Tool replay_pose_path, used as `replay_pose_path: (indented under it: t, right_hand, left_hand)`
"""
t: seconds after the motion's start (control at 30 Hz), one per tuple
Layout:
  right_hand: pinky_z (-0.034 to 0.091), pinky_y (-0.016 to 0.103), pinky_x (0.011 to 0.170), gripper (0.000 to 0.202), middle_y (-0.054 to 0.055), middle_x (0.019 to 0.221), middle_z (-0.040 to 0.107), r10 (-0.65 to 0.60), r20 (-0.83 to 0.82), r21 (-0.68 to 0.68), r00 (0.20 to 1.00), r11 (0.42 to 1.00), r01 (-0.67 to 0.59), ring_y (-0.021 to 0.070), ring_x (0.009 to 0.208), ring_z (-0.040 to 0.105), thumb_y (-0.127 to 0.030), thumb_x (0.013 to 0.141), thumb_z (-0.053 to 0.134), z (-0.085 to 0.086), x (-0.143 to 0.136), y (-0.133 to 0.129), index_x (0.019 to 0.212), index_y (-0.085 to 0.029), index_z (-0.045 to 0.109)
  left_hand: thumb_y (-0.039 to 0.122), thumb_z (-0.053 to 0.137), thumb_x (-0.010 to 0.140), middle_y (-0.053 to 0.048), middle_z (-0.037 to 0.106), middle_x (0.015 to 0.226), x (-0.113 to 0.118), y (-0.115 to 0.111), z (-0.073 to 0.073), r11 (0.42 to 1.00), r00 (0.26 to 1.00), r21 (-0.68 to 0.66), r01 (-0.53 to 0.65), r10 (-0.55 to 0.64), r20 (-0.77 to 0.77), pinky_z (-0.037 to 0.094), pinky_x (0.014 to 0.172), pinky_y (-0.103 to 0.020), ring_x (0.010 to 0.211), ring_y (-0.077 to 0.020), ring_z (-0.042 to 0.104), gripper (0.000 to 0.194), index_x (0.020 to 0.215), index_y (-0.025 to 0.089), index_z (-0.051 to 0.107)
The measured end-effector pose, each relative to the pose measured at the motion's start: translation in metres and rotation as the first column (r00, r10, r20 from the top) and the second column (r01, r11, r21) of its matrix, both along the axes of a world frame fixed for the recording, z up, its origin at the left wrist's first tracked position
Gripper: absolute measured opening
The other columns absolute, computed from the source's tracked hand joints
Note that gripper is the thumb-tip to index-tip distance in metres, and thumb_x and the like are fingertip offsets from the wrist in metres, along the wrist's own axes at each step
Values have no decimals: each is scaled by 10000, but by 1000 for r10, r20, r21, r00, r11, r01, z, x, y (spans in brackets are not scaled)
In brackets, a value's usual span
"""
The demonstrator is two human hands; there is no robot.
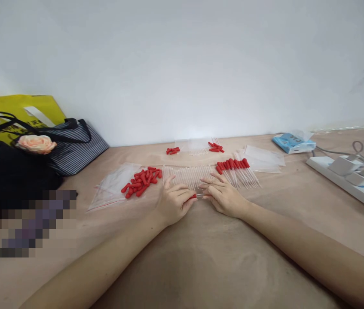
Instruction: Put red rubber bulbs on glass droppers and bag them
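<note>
My left hand is closed in a pinch on a red rubber dropper bulb. From the bulb a thin clear dropper tube runs across to my right hand, whose fingertips pinch its other end. A bit of red also shows at the right fingertips; I cannot make out what it is. Just beyond both hands lies a row of clear tubes without bulbs. Left of it is a heap of loose red bulbs. To the right, several droppers with red bulbs lie side by side.
Clear plastic bags lie at left, with more bags at right. Small groups of red bulbs sit near the wall. A tissue pack and a power strip are at right. A striped bag stands at left.
</note>
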State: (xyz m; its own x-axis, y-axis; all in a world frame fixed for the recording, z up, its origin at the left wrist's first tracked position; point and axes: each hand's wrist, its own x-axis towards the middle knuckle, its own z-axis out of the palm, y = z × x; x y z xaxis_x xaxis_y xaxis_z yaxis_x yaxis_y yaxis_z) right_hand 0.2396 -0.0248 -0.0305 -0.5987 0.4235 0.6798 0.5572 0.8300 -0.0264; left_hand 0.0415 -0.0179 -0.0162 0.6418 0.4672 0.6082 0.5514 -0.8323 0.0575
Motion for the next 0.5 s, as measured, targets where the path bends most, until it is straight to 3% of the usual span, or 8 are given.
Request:
replay_pose_path:
  t: [0.5]
  right_hand:
    - [360, 418, 942, 63, 72, 936, 651, 46, -46, -42, 998, 998, -47, 180, 1070, 506, -173, 836, 446, -1, 0, 2, 846, -163, 508]
  left_hand:
    - [237, 481, 814, 16, 679, 746, 4, 2, -2, 999, 999, 4, 38, -38, 16, 189, 973, -424, 775, -131, 607, 135, 778, 203, 607]
